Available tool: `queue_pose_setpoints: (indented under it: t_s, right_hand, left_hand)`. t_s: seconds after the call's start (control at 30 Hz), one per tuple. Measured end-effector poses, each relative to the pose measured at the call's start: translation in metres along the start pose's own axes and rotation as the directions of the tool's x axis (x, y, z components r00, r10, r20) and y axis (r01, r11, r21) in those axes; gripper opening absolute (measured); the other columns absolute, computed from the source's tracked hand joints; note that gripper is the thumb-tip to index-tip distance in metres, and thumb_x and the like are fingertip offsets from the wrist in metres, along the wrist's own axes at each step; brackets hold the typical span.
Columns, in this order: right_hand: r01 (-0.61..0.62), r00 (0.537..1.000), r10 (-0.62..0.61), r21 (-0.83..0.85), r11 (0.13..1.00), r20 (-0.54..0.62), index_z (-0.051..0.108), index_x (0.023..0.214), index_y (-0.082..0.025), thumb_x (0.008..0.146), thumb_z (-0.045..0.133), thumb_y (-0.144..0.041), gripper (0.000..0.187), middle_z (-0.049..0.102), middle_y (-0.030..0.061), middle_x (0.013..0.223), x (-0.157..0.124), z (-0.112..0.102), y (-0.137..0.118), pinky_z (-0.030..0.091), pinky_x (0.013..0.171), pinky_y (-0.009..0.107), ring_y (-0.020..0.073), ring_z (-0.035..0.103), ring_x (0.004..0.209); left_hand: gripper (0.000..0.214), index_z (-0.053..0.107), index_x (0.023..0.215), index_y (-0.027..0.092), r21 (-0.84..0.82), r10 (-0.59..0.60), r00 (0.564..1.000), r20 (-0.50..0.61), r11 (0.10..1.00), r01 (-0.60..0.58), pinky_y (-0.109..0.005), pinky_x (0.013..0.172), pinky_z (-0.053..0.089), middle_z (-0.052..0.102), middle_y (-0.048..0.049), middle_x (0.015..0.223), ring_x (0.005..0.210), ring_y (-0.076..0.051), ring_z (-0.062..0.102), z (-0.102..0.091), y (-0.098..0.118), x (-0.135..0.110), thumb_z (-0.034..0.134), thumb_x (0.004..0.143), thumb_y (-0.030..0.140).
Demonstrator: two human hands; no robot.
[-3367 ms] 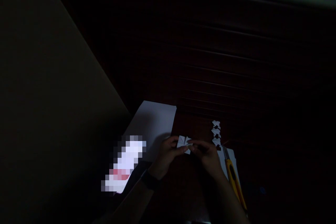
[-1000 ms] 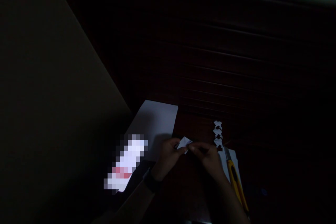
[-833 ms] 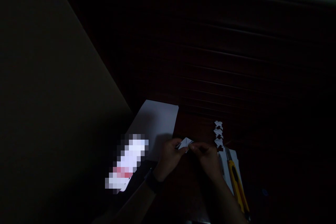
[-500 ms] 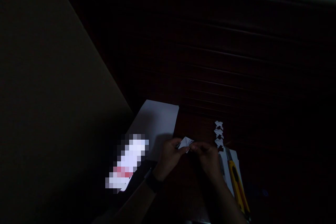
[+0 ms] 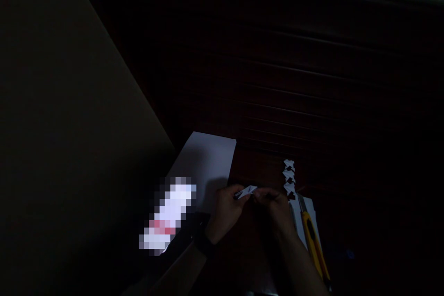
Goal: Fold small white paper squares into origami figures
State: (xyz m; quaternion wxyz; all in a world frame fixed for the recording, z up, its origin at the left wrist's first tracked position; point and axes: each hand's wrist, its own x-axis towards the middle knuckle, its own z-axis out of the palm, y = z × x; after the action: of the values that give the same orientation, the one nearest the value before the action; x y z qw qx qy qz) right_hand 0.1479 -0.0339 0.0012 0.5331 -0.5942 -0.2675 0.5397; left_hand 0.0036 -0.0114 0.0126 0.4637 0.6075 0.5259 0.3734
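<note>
The scene is very dark. My left hand (image 5: 227, 210) and my right hand (image 5: 275, 208) meet low in the middle, both pinching a small folded white paper piece (image 5: 248, 190) between their fingertips. The piece looks flattened and thin. A dark band sits on my left wrist. A short column of small folded paper pieces (image 5: 289, 178) lies just right of my right hand on the dark wooden table (image 5: 312, 101).
A white paper sheet (image 5: 204, 162) lies left of my hands. A blurred bright patch (image 5: 168, 215) lies lower left. A yellow utility knife (image 5: 312, 240) rests on white paper at the right. A large tan board (image 5: 62, 125) fills the left side.
The paper piece, first held open and flat toward me, has been folded down to a thin flat shape between my fingertips. My hands stayed almost in place.
</note>
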Motion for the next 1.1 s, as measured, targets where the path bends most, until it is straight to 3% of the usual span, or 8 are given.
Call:
queue_pose_setpoints:
  t_s: [0.13,0.23,0.47,0.77,1.1]
  right_hand:
    - [0.03,0.999,-0.027,0.105,0.994,-0.026,0.064,0.076,-0.018,0.06,0.078,-0.026,0.023,0.065,0.0,0.067,-0.001,0.002,0.003,0.046,0.06,0.027,0.0152,0.059,0.062]
    - [0.071,0.997,-0.068,0.125,0.99,-0.022,0.06,0.08,-0.02,0.061,0.078,-0.024,0.026,0.063,-0.0026,0.066,-0.002,0.004,0.001,0.046,0.062,0.027,0.014,0.058,0.061]
    - [0.274,0.958,-0.283,-0.162,0.948,-0.035,0.057,0.081,-0.02,0.068,0.073,-0.028,0.022,0.061,-0.0021,0.069,-0.004,0.003,0.0,0.044,0.064,0.027,0.0152,0.057,0.066]
    - [0.352,0.906,-0.418,-0.421,0.836,-0.073,0.057,0.075,-0.02,0.071,0.067,-0.025,0.012,0.062,0.0,0.071,-0.009,0.004,-0.007,0.043,0.066,0.028,0.0168,0.057,0.069]
    - [0.345,0.915,-0.399,-0.408,0.845,-0.052,0.06,0.082,-0.02,0.074,0.066,-0.033,0.017,0.064,0.0018,0.077,-0.011,0.007,-0.007,0.044,0.068,0.028,0.0176,0.059,0.073]
  left_hand:
    - [0.014,0.069,0.079,0.019,-0.033,-0.01,1.0,-0.001,0.999,0.01,-0.025,0.06,0.043,0.069,-0.002,0.076,0.07,-0.018,0.062,0.0,0.0,0.0,0.062,0.076,0.03]
    - [0.015,0.07,0.083,0.017,-0.159,-0.055,0.998,0.016,0.986,0.057,-0.026,0.065,0.045,0.07,-0.004,0.081,0.075,-0.019,0.063,-0.001,-0.001,0.002,0.066,0.072,0.026]
    - [0.018,0.07,0.084,0.011,-0.49,-0.203,0.97,0.133,0.837,0.243,-0.025,0.064,0.047,0.071,-0.0069,0.081,0.072,-0.018,0.063,-0.003,0.004,0.003,0.071,0.067,0.02]
    - [0.025,0.07,0.085,0.012,-0.495,-0.179,0.97,0.163,0.836,0.237,-0.027,0.066,0.049,0.071,-0.0077,0.086,0.075,-0.02,0.065,-0.004,0.008,0.004,0.076,0.064,0.025]
    - [0.028,0.071,0.086,0.011,-0.476,-0.202,0.977,0.067,0.854,0.209,-0.028,0.065,0.05,0.072,-0.0104,0.086,0.075,-0.022,0.066,-0.003,-0.001,0.006,0.074,0.067,0.031]
